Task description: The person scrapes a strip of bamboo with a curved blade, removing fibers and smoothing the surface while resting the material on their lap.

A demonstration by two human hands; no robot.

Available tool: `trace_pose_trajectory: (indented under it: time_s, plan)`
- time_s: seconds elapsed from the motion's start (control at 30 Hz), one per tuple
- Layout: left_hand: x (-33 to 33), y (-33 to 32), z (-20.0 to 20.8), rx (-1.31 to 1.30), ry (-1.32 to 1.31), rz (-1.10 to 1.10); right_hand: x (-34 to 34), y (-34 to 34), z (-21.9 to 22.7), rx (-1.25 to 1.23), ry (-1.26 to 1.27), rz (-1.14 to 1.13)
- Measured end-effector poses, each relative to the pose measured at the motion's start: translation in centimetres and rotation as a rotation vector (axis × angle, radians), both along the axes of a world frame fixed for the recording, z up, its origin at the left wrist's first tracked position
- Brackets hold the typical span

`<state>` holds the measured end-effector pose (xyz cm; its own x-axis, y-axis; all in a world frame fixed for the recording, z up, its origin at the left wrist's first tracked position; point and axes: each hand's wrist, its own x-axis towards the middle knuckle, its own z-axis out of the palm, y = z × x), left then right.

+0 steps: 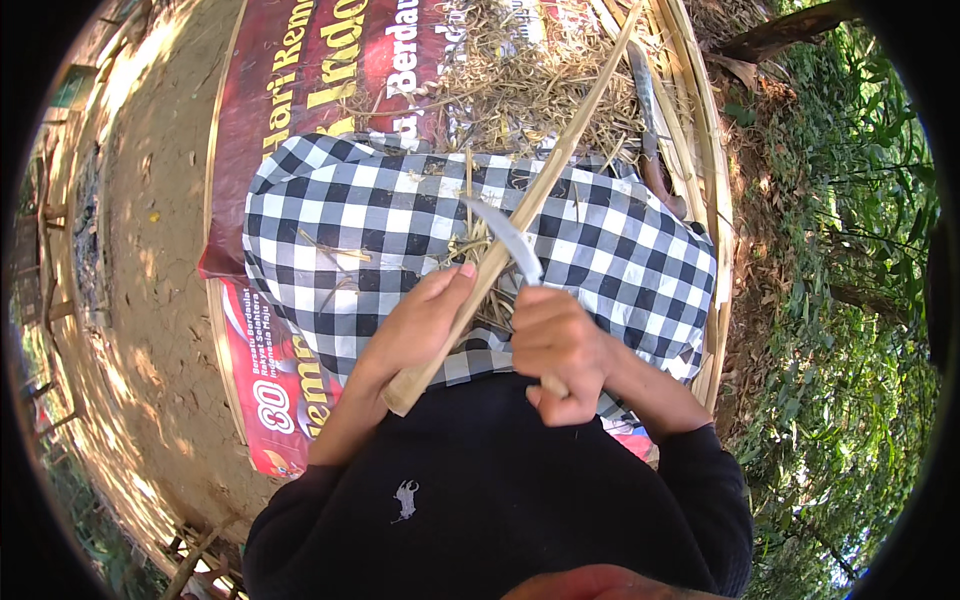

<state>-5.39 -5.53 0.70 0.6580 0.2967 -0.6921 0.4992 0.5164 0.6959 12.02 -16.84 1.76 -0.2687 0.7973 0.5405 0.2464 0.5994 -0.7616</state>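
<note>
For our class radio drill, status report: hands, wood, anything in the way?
Left hand holding wooden strip. Right hand gripping curved knife, blade crossing strip. Loose shavings on checkered cloth below.

Red printed banner [370,75] across the upper left-middle, bare dirt ground [165,240] further left, leafy green plants [860,200] all down the right. Dark log [790,32] pokes in upper right. Far-left edge's pretty warped, maybe wooden poles [46,240]?
</note>
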Motion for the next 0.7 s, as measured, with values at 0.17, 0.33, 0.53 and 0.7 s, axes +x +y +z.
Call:
trace_pose_trajectory:
  time_s: [0.17,0.33,0.53,0.7]
  plan:
    - [0.0,-0.3,-1.0,0.116,-0.074,-0.028,4.2,2.2,-2.3,0.033,-0.192,-0.184]
    - [-0.9,0.0,-0.4,0.037,-0.01,-0.019,1.6,0.6,-0.8,-0.02,-0.078,-0.031]
    - [-0.1,-0.5,-0.8,0.204,-0.011,-0.071,5.8,3.3,-2.8,0.024,-0.188,-0.165]
    - [-0.8,0.3,0.2,0.14,-0.047,-0.034,-0.2,0.6,-0.3,-0.005,0.012,0.017]
